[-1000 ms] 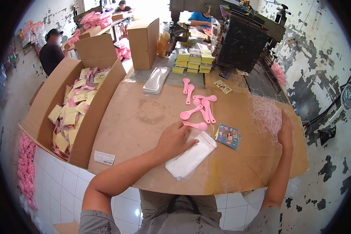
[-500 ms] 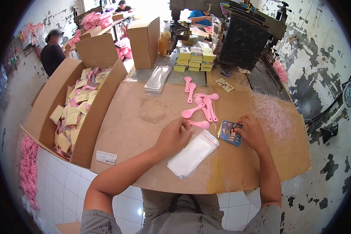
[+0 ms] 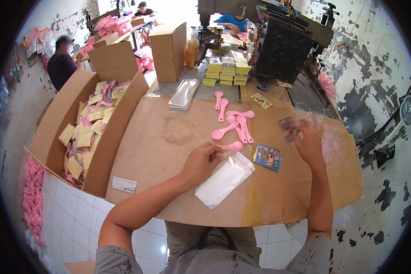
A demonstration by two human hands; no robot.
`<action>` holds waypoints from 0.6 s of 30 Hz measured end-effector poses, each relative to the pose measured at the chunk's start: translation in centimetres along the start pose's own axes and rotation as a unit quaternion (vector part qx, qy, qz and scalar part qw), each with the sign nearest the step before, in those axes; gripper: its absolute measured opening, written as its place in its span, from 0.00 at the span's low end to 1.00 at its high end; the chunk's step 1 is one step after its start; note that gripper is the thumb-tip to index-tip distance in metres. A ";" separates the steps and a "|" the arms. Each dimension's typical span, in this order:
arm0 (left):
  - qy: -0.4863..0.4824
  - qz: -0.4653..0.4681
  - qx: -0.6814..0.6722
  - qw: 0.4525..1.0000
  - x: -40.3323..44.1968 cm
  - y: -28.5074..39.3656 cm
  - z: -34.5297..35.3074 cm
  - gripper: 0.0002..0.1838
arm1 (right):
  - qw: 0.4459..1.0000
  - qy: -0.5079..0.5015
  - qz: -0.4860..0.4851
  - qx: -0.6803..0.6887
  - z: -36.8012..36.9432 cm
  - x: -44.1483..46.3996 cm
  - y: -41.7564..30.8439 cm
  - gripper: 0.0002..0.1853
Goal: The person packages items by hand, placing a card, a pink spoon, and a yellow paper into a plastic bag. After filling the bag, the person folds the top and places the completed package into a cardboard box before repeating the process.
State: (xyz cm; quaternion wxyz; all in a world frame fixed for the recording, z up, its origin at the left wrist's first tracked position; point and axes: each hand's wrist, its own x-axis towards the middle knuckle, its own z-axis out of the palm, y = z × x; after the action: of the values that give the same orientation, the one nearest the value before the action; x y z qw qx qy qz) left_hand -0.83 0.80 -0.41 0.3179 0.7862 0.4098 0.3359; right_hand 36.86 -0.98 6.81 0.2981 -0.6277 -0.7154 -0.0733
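My right hand (image 3: pixel 309 139) is closed on a blurred card (image 3: pixel 287 129) above the right part of the cardboard-covered table, beside a heap of clear plastic shreds (image 3: pixel 331 141). The stack of blue printed cards (image 3: pixel 267 157) lies to the left of that hand. My left hand (image 3: pixel 202 160) has its fingers bent together at the handle of a pink spoon (image 3: pixel 235 146), by the top edge of the clear plastic bags (image 3: pixel 223 180); what its fingertips hold is hidden. Several more pink spoons (image 3: pixel 243 128) lie beyond.
At the left stands an open carton (image 3: pixel 96 169) full of packed pieces. A pile of clear sleeves (image 3: pixel 183 95), a tall box (image 3: pixel 168 52), stacked yellow card bundles (image 3: pixel 226 71) and a black machine (image 3: pixel 283 48) are farther back. Other people sit or stand beyond.
My right hand came from the plastic shreds to the card stack, then moved up and right with a card. My left hand stayed near the bags, its fingers shifting slightly.
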 end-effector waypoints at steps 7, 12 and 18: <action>-0.036 0.001 -0.360 0.932 0.8 -0.9 0.5 0.12 | 0.977 -0.021 0.055 0.207 1.0 0.2 -2.5 0.12; -0.115 -0.040 -0.441 0.889 0.8 0.3 -0.5 0.20 | 0.897 -0.208 0.094 0.378 2.6 -0.8 -7.8 0.13; -0.070 -0.080 -0.414 0.904 0.6 1.2 -1.0 0.30 | 0.868 -0.119 0.063 0.478 3.2 -1.5 -10.1 0.14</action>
State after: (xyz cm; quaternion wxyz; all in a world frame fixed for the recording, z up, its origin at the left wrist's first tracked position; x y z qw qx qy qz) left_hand -0.83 0.95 1.23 0.6683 0.5701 0.2724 0.3927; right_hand 26.35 -2.75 6.14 0.4782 -0.4558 -0.6521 0.3719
